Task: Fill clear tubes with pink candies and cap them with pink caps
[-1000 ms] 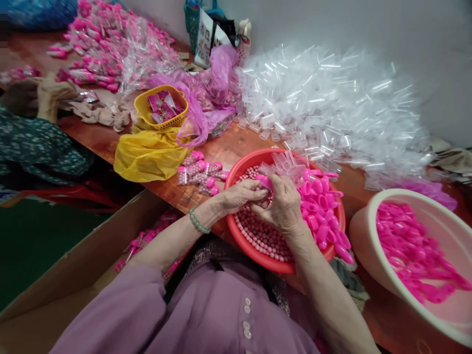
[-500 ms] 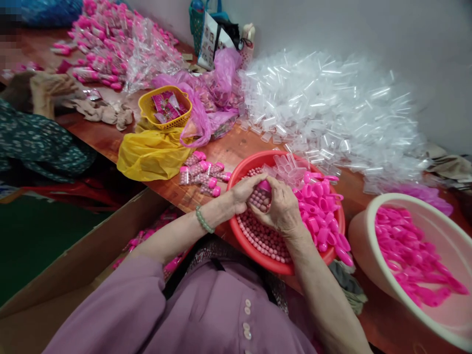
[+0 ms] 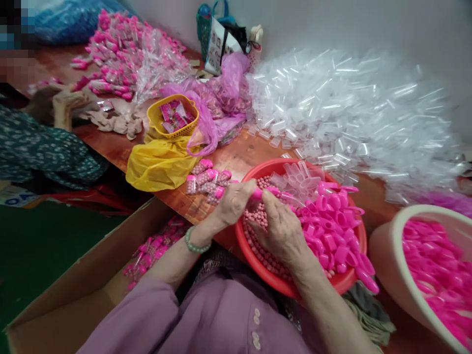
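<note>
Over the red basin [image 3: 241, 246], my left hand [image 3: 236, 202] is closed on a small pink-capped bottle [image 3: 257, 193], its thumb against the cap. My right hand [image 3: 283, 228] curls round the same bottle from the other side, index finger by the cap. Fingers hide most of the bottle's body. Pink beads [image 3: 263, 255] fill the left part of the basin under both hands. Clear empty bottles [image 3: 298, 182] lie at its back, beyond my right hand. A heap of bright pink caps [image 3: 328, 231] sits on its right side.
Several filled bottles [image 3: 206, 179] lie left of the basin. A yellow basket [image 3: 173, 132] and yellow bag [image 3: 158, 164] stand farther left. Clear bottles [image 3: 346, 113] are piled behind. A white tub [image 3: 383, 246] stands right, a cardboard box [image 3: 84, 275] below. A co-worker's hand [image 3: 68, 105] is at far left.
My hands first pinched at a pink cap, then cupped a bead-filled bottle upright. Now the left hand has come over the cap and hides more of it. The view has shifted slightly.
</note>
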Demonstrator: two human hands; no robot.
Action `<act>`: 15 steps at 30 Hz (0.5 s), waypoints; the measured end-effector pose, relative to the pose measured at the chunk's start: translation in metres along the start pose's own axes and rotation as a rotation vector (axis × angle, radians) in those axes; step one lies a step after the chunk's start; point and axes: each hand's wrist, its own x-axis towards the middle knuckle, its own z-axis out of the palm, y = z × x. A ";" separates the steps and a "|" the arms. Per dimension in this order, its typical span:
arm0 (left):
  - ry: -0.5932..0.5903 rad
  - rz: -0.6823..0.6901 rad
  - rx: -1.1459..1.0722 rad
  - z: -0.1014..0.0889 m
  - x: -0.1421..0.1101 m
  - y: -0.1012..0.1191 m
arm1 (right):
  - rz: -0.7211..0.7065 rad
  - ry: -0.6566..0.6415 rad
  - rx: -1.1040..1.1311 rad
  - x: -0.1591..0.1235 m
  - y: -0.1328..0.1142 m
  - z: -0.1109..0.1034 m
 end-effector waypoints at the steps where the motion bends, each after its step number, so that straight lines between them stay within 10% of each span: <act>1: -0.007 0.051 0.112 -0.009 0.004 -0.006 | 0.007 -0.039 -0.003 -0.001 -0.001 0.001; 7: -0.075 0.085 1.075 -0.048 0.024 -0.042 | 0.010 -0.185 -0.036 -0.007 -0.002 -0.002; 15: -0.334 0.201 1.041 -0.013 0.131 -0.036 | 0.058 -0.310 0.009 -0.003 -0.014 -0.020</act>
